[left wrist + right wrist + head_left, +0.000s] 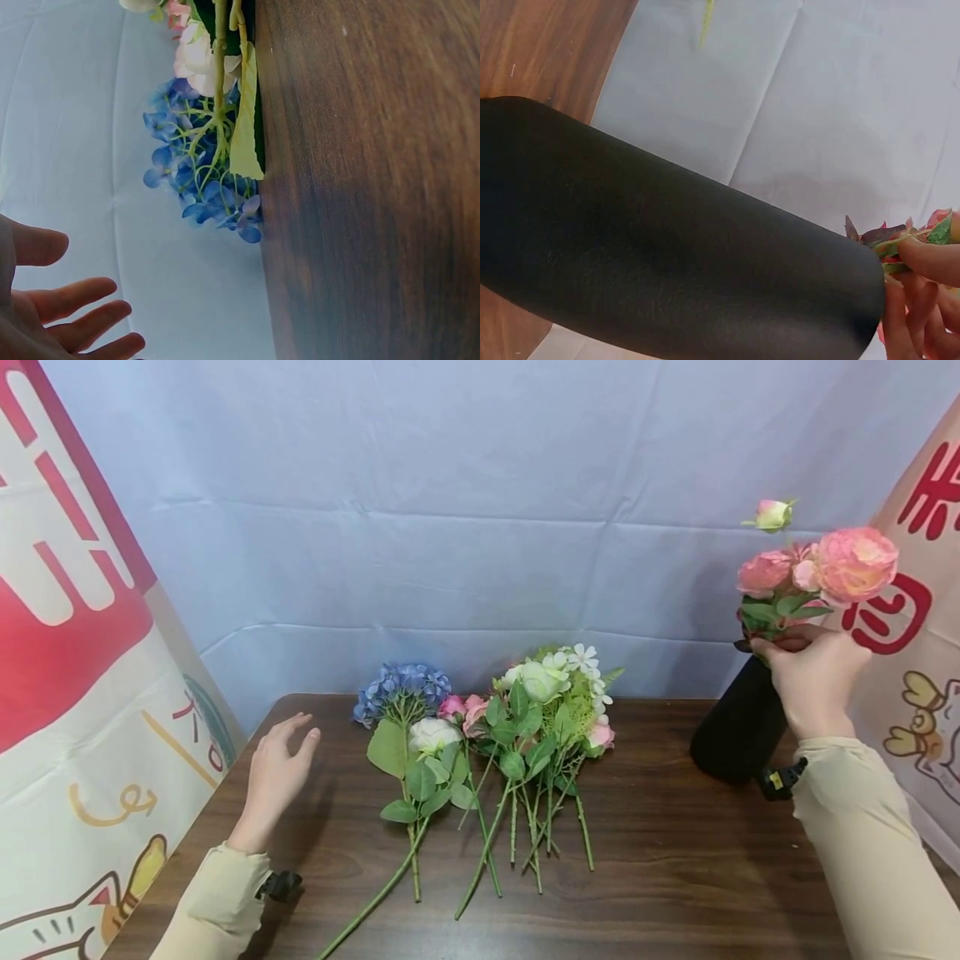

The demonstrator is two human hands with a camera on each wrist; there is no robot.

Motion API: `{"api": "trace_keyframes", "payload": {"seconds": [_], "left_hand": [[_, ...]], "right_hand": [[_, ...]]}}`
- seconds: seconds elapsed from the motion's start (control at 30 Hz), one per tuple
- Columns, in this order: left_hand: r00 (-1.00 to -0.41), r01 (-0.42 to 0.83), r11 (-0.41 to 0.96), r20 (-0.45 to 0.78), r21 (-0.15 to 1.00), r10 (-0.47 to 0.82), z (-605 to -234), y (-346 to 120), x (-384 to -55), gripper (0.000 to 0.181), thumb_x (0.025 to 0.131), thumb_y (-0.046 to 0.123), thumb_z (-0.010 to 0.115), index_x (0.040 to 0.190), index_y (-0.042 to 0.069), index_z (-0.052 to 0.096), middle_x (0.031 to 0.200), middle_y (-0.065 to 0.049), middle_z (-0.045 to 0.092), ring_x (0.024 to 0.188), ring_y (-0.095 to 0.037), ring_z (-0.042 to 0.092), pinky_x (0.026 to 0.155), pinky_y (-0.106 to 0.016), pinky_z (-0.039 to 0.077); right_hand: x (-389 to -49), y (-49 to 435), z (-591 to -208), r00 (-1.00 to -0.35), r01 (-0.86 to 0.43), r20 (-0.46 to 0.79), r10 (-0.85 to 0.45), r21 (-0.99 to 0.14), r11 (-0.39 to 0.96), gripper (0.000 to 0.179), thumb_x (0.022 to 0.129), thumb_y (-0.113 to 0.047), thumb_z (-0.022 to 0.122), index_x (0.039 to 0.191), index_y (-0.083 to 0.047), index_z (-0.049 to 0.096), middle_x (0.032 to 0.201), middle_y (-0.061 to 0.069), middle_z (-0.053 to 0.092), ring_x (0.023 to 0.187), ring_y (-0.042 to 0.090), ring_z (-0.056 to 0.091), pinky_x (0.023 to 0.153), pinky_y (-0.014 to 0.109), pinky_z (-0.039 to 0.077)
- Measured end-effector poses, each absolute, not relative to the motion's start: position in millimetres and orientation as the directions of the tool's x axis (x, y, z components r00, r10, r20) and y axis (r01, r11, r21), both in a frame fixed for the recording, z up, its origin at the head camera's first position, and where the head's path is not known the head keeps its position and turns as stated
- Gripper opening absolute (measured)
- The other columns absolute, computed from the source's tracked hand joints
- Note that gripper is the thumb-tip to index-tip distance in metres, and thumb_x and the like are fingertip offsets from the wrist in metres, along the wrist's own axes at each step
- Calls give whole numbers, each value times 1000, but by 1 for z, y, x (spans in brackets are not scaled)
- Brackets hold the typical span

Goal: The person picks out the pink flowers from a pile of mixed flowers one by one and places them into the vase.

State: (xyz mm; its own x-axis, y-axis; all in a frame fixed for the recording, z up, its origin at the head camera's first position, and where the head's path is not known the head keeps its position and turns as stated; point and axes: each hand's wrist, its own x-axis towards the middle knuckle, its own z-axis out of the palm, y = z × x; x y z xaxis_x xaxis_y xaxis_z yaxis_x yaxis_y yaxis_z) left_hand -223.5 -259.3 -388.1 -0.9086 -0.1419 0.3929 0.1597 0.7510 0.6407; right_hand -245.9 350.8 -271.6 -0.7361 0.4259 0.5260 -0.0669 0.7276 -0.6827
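At the right of the head view stands a black vase (740, 718) with pink flowers (855, 564) rising from its mouth. My right hand (819, 681) is at the rim and pinches the leafy stem of these flowers. In the right wrist view its thumb and fingers (930, 262) close round the stem just above the vase (682, 240). My left hand (279, 768) hovers over the left side of the table, fingers spread and holding nothing. Nearest to it lies a blue hydrangea (405, 689), which the left wrist view shows beyond the fingertips.
On the brown table (652, 860) lie several stems side by side, among them a white rose (435, 737), pale green roses (542, 681) and small white blossoms (583, 658). A pale blue cloth (480, 568) hangs behind the table. Printed cloths (67, 793) hang at both sides.
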Motion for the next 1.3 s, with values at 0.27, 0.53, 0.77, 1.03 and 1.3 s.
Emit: {"api": "trace_keyframes", "payload": {"seconds": [0.27, 0.53, 0.77, 1.03, 1.3], "left_hand": [[-902, 167, 751, 406, 639, -145, -390, -260, -224, 42, 97, 26, 50, 130, -1, 54, 140, -22, 47, 129, -45, 38, 103, -59, 28], [-902, 170, 752, 409, 637, -142, -391, -261, -224, 42, 98, 26, 49, 130, -1, 54, 140, -22, 47, 128, -46, 38, 103, -60, 28], [-901, 172, 748, 409, 641, -144, -388, -261, -223, 42, 97, 26, 50, 130, 0, 54, 140, -22, 47, 129, -45, 38, 104, -60, 26], [-902, 172, 749, 408, 639, -142, -387, -261, -224, 42, 98, 26, 50, 130, -1, 54, 140, -22, 47, 129, -45, 37, 104, -61, 26], [-900, 179, 746, 414, 641, -139, -387, -260, -223, 41, 98, 26, 50, 129, -1, 55, 140, -22, 47, 130, -45, 37, 104, -60, 27]], "right_hand": [[-246, 347, -274, -706, -91, 568, 423, -665, 741, 46, 83, -30, 72, 112, 5, 65, 60, -44, 39, 67, -28, 37, 105, 22, 30], [-250, 350, -276, -689, -51, 583, 431, -632, 773, 44, 79, -35, 75, 103, 1, 70, 70, -18, 63, 79, -12, 55, 112, 32, 23], [-249, 346, -277, -660, -35, 601, 450, -623, 781, 53, 79, -29, 76, 120, 0, 60, 113, 26, 64, 124, 38, 48, 112, 50, 22], [-248, 347, -274, -703, 140, 489, 516, -616, 775, 69, 80, -44, 70, 131, 0, 53, 123, 29, 58, 120, 51, 42, 100, 63, 29], [-242, 350, -277, -760, 213, 397, 515, -596, 774, 77, 81, -52, 64, 133, 4, 50, 126, 32, 53, 122, 53, 36, 95, 67, 29]]}}
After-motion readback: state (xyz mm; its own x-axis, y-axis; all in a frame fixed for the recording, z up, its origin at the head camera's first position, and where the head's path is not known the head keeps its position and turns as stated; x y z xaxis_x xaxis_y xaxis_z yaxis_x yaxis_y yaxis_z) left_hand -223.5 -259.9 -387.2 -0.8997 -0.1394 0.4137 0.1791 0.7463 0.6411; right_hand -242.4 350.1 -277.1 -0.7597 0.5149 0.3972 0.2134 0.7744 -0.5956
